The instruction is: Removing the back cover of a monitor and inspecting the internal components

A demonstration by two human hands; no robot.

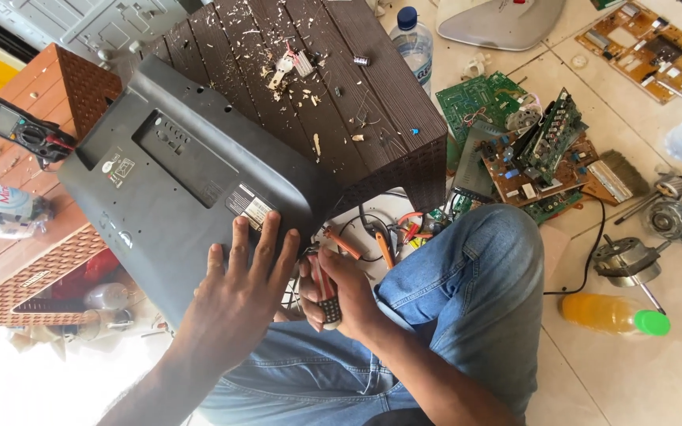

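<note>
Left hand flat on the back cover, right hand gripping a screwdriver.

The left hand (pixel 234 292) lies open, fingers spread, pressing the lower edge of the grey plastic back cover (pixel 175 181), which leans tilted against the dark brown table (pixel 341 87) and reaches down over the lap. Just beside it, the right hand (pixel 341 292) is closed round a screwdriver (pixel 325 296) with a red and black handle, held over the jeans (pixel 467 284). Circuit boards (pixel 530 158) sit heaped on the tiled floor (pixel 633 379), with 1 orange bottle (pixel 613 313) nearby.
</note>
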